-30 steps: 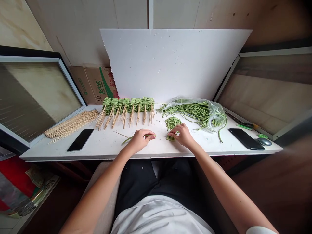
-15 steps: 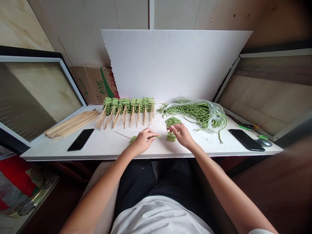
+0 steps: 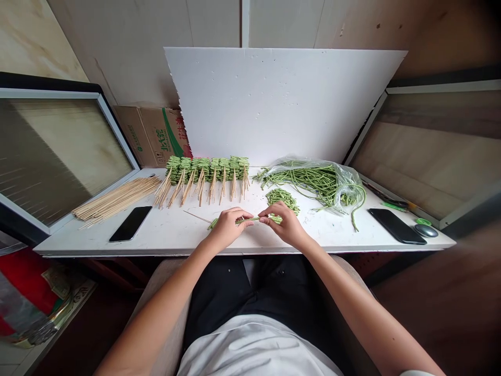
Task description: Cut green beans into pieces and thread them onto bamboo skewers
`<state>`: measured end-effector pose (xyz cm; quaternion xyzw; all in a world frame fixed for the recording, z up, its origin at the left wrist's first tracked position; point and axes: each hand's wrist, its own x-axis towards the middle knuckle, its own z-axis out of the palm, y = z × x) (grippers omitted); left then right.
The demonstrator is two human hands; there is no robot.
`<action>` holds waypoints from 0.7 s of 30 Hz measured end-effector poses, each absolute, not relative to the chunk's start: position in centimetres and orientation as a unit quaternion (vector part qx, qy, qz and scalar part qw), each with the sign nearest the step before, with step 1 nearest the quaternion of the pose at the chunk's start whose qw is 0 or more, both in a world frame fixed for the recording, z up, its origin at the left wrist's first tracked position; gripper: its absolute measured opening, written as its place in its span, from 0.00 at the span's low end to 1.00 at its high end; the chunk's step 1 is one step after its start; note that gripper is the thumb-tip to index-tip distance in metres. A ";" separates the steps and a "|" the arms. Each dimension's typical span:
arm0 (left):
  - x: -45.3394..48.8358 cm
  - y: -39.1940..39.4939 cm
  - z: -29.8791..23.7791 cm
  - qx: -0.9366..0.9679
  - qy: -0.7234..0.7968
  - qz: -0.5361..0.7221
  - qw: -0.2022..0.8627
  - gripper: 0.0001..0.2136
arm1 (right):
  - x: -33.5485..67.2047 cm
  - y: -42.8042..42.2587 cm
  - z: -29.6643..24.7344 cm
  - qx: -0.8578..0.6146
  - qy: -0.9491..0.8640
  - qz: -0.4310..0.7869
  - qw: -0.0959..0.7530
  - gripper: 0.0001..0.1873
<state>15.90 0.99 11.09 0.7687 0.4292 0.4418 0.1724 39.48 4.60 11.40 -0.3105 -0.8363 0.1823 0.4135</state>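
Note:
My left hand (image 3: 227,227) and my right hand (image 3: 284,225) meet over the white table top (image 3: 176,235). Between them runs a thin wooden skewer (image 3: 198,217) threaded with a green long bean (image 3: 246,221). The left fingers pinch the skewer and bean, and the right fingertips pinch the bean's other stretch. Just beyond my right hand lies a heap of cut green beans (image 3: 281,198), partly hidden behind the hand. A row of finished bean skewers (image 3: 205,172) stands farther back, their bare wooden ends pointing towards me.
A bag of long beans (image 3: 313,183) lies at back right. Bare skewers (image 3: 117,198) lie at left. Black phones (image 3: 131,223) (image 3: 397,225) lie on both sides. A white foam board (image 3: 282,104) and cardboard box (image 3: 152,136) stand behind the table.
My right hand has moved left from the bean heap to meet my left hand, and both now pinch the bean on the skewer. The head view has shifted slightly.

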 end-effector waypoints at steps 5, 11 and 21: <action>16.1 0.9 11.0 0.784 0.395 0.455 0.152 0.04 | 38.9 3.8 12.0 -0.280 -0.852 0.159 0.413 0.11; 16.5 0.8 10.6 0.800 0.386 0.432 0.158 0.04 | 38.3 3.6 11.2 -0.265 -0.840 0.169 0.443 0.06; 16.7 0.6 10.8 0.822 0.367 0.416 0.126 0.12 | 38.5 4.1 10.4 -0.231 -0.813 0.305 0.439 0.05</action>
